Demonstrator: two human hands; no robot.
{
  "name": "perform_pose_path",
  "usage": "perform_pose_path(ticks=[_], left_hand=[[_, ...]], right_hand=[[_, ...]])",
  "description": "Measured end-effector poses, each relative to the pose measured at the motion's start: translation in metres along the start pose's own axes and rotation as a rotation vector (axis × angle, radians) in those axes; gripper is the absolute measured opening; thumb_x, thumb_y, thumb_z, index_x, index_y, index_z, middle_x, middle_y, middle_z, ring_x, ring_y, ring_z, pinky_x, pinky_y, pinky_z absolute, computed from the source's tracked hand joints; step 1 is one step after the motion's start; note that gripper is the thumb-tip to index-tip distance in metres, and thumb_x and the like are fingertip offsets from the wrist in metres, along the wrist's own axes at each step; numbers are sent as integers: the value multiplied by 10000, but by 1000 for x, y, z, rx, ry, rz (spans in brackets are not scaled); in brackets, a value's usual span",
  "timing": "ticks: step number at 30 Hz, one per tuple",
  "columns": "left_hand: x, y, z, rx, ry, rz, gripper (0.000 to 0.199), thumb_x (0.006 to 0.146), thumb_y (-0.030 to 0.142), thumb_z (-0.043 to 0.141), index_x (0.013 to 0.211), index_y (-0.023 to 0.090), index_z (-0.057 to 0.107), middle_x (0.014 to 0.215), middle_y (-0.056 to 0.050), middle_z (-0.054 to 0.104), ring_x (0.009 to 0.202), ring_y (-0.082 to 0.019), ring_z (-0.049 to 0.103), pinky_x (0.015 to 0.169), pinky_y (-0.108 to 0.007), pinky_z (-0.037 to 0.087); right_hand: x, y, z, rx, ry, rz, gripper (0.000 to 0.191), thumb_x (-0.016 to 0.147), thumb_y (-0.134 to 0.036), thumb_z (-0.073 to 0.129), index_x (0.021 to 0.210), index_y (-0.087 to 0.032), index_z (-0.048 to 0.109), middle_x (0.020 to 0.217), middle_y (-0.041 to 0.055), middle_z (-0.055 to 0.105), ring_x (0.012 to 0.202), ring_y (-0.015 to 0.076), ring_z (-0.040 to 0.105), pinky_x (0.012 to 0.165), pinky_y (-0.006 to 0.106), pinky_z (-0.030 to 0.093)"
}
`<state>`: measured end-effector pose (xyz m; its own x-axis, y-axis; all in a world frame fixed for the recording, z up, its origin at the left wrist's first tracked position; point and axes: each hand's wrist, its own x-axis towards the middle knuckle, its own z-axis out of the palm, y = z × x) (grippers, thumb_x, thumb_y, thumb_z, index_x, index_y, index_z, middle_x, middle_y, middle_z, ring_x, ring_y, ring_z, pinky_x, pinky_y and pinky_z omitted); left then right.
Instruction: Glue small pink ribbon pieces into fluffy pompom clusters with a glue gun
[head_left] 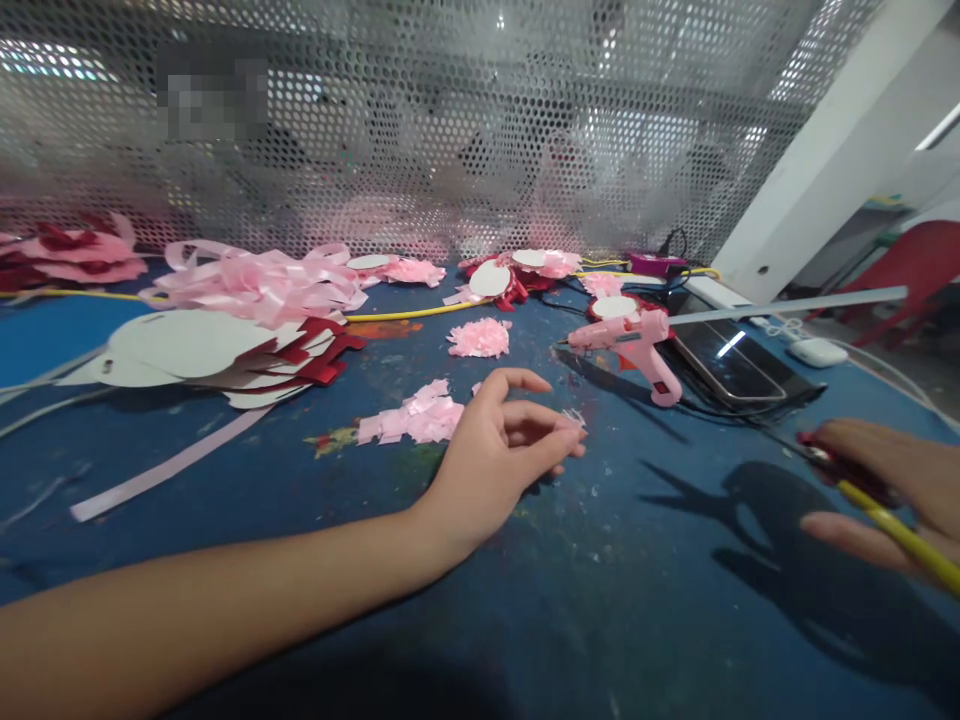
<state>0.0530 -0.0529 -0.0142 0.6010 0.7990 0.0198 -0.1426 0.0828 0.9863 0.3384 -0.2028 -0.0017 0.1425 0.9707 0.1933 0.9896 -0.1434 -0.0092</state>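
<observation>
My left hand (502, 455) is over the middle of the blue table (600, 620), its fingers curled, thumb and fingertips near a small whitish wisp. What it holds, if anything, is too small to name. Just behind it lies a heap of cut pink ribbon pieces (420, 415), with a pink ribbon rosette (480, 338) farther back. At the right edge my right hand (885, 490) is closed around a dark red and yellow tool that looks like scissors, blurred and partly cut off. A pink glue gun (630, 345) with a long glue stick stands between the hands, farther back.
Long pink ribbons (255, 280) and white card shapes (180, 345) with red strips lie at the left. A yellow cable (420, 314) crosses the table. A phone (731, 360) and a white charger (817, 351) are at the right. Perforated metal mesh (420, 130) rises behind.
</observation>
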Motion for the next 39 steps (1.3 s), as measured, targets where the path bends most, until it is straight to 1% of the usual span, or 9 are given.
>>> perform_pose_path(ticks=[1, 4, 6, 10, 16, 20, 27, 34, 39], left_hand=[[-1, 1, 1, 15, -3, 11, 366, 777, 249, 713, 986, 228, 413, 740, 33, 699, 727, -133, 689, 574, -183, 515], [-6, 2, 2, 32, 0, 39, 364, 776, 237, 713, 966, 229, 403, 729, 42, 703, 716, -123, 695, 609, -181, 519], [-8, 3, 3, 19, 7, 56, 361, 777, 213, 709, 949, 227, 392, 715, 54, 700, 717, -107, 697, 651, -175, 521], [-10, 4, 4, -11, -6, 50, 366, 769, 160, 698, 932, 226, 377, 722, 62, 698, 706, -93, 689, 684, -184, 523], [-9, 2, 4, -25, -10, 38, 374, 746, 145, 709, 908, 224, 380, 710, 68, 684, 633, -62, 647, 647, -164, 503], [-8, 3, 3, -43, -17, 15, 384, 731, 133, 709, 887, 222, 371, 679, 76, 669, 619, -64, 647, 627, -157, 491], [-7, 5, 3, -50, -12, -19, 403, 717, 115, 698, 880, 224, 346, 682, 65, 679, 624, -83, 658, 635, -179, 491], [-5, 3, 1, -65, -16, -43, 400, 719, 97, 683, 884, 222, 341, 684, 72, 680, 600, -69, 647, 611, -170, 490], [-4, 4, 1, -54, -13, -54, 380, 716, 102, 674, 866, 220, 345, 670, 67, 678, 608, -86, 658, 601, -181, 493]], right_hand=[[4, -15, -4, 48, -112, -28, 657, 750, -827, 294, 807, -226, 553, 791, 130, 632, 656, 244, 594, 589, 367, 460], [18, -53, -12, 87, -301, -25, 622, 725, -801, 406, 802, -201, 551, 787, 116, 615, 664, 256, 577, 624, 403, 461], [27, -71, -12, 90, -336, -80, 587, 734, -760, 451, 839, -190, 545, 820, 114, 608, 715, 274, 583, 642, 407, 455], [37, -91, -7, 94, -326, -157, 588, 719, -777, 438, 767, -196, 508, 753, 83, 576, 654, 257, 564, 585, 374, 427], [42, -101, -6, 103, -271, -224, 627, 697, -819, 427, 712, -196, 492, 677, 56, 550, 565, 212, 525, 519, 308, 373], [45, -105, -6, 99, -249, -239, 649, 685, -839, 413, 681, -195, 489, 642, 46, 544, 516, 190, 512, 485, 278, 335], [45, -108, -6, 85, -275, -244, 650, 698, -841, 386, 642, -201, 484, 594, 41, 542, 477, 185, 502, 461, 269, 288], [49, -106, -5, 38, -294, -257, 658, 732, -834, 321, 628, -202, 475, 569, 42, 546, 462, 183, 495, 459, 264, 260], [49, -105, -5, -22, -283, -251, 645, 787, -788, 303, 586, -202, 486, 538, 44, 554, 460, 187, 515, 468, 272, 259]])
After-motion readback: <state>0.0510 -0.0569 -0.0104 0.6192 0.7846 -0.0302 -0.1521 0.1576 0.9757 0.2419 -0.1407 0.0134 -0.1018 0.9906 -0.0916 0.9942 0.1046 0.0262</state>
